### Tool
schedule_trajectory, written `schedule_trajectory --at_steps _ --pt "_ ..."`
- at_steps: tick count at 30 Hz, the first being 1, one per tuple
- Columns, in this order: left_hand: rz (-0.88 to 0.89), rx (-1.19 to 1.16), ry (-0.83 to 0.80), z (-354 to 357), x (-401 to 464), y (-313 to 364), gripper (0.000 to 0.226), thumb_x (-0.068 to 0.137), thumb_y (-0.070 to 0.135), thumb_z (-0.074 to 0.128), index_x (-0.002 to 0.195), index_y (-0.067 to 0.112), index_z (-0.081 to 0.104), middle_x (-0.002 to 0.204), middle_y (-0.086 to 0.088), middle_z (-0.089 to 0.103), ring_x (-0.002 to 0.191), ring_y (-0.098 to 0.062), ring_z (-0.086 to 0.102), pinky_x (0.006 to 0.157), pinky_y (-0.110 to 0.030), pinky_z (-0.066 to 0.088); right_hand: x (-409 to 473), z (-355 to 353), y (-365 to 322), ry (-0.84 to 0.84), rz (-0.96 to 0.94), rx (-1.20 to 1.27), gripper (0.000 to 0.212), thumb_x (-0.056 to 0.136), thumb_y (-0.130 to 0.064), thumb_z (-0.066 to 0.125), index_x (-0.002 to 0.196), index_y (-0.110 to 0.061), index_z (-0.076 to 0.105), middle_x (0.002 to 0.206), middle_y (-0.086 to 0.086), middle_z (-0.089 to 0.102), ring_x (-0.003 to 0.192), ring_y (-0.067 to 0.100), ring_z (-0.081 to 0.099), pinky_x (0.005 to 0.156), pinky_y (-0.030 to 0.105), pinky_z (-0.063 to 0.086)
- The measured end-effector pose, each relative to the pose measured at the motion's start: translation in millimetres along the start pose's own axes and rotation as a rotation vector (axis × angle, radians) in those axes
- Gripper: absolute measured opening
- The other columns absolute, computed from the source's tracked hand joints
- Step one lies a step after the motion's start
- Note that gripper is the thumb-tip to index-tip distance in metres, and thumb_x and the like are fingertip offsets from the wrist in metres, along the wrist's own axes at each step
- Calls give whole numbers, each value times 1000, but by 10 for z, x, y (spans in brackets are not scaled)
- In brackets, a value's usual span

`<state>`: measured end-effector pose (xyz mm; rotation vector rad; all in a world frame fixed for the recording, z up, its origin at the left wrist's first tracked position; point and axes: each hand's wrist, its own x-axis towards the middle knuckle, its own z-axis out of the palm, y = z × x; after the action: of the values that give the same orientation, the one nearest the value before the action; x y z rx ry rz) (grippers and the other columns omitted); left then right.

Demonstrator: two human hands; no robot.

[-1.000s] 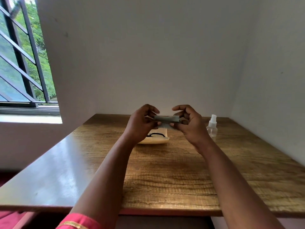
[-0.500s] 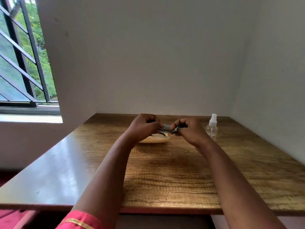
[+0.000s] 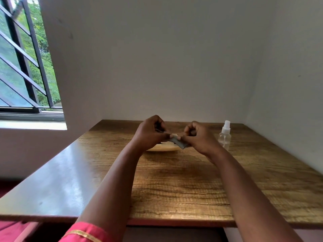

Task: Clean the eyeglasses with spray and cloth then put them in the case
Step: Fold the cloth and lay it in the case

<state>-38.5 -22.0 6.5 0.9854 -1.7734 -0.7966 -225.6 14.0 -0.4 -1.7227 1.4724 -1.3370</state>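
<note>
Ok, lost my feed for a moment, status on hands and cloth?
Left hand and right hand both pinch the grey cloth. Cream case beneath, mostly hidden. Spray bottle stands clear, right.

The table (image 3: 183, 186) is seen as grained wood, glossy at its left side. The bottle (image 3: 225, 137) is clear plastic. The cloth (image 3: 180, 143) is matt grey fabric. The walls (image 3: 157, 58) are painted matt.

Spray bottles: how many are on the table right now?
1. The clear spray bottle stands upright on the wooden table near its far right corner, just right of the right hand. Hands could hide something small behind them.
</note>
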Motion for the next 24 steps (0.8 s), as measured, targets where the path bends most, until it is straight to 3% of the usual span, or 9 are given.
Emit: schedule_trajectory --at_steps 2,4,7,10,16,24 --pt "-25 -67 37 -16 27 -25 25 75 16 82 89 13 62 87 -7 71 80 -22 71 72 -36 60 17 10 15 -38 -7 -17 19 90 -9 67 108 -14 67 100 9 67 89 12 62 71 22 55" --pt "-56 -80 112 -32 64 -53 18 81 20 77 91 14 63 88 -6 70 82 -21 70 75 -36 59 27 19 30 -45 -6 -95 19 95 -9 60 108 -17 71 103 2 69 94 10 61 78 24 51" --pt "-90 319 305 -92 116 -150 8 89 22 65 94 16 62 96 -1 66 86 -18 62 69 -27 48 25 17 26 17 -4 -177 18 97 -12 56 104 -17 72 99 -3 66 93 12 59 77 27 47" --pt "-245 635 436 -153 104 -264 15 90 20 51 102 16 60 106 -6 62 100 -27 57 84 -37 44 24 19 14 86 -20 -203 17 96 -13 55 98 -15 72 88 -7 63 82 9 56 67 26 43" --pt "-471 450 334 -217 114 -373 20 84 17 50 102 15 59 100 -3 60 93 -23 54 98 -47 43 23 29 5 98 -21 -249 19 96 -15 52 95 -14 71 81 -8 61 69 4 52 56 23 38" --pt "-468 420 313 -217 85 -307 25 78 10 51 98 16 63 99 -6 63 95 -28 60 96 -47 45 42 54 50 50 -4 -243 18 94 -18 54 92 -18 71 85 -3 67 79 16 60 67 30 45"
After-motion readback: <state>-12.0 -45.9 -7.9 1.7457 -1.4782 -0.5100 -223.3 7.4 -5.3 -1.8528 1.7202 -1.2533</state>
